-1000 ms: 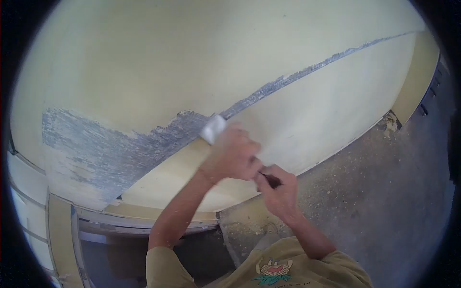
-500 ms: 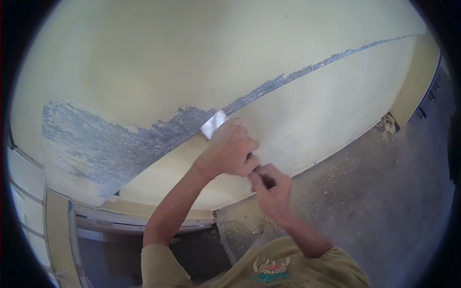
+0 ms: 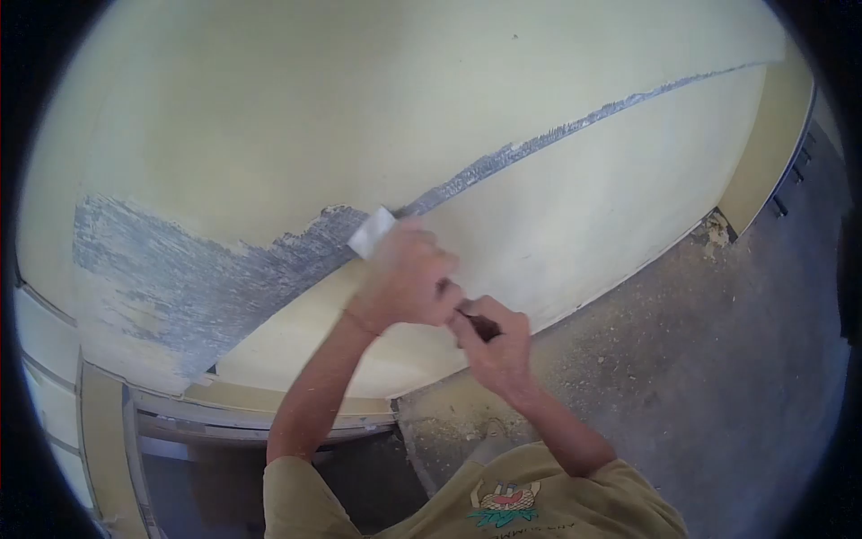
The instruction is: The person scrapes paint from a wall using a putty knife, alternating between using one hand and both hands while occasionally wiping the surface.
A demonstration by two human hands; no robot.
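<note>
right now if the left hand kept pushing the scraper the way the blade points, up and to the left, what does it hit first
Most likely the grey scraped patch of the wall. The left hand presses the scraper blade against that patch's edge, with bare grey surface running on to the left. Nothing else shows in that line.

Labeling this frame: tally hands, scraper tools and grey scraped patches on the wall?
Hands: 2, left hand and right hand
Scraper: 1, blade on the wall
Grey scraped patch: 1, continuous
Total: 4

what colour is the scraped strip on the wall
Streaky blue-grey, where the pale yellow paint is off the wall; strip shows in the head view.
</note>
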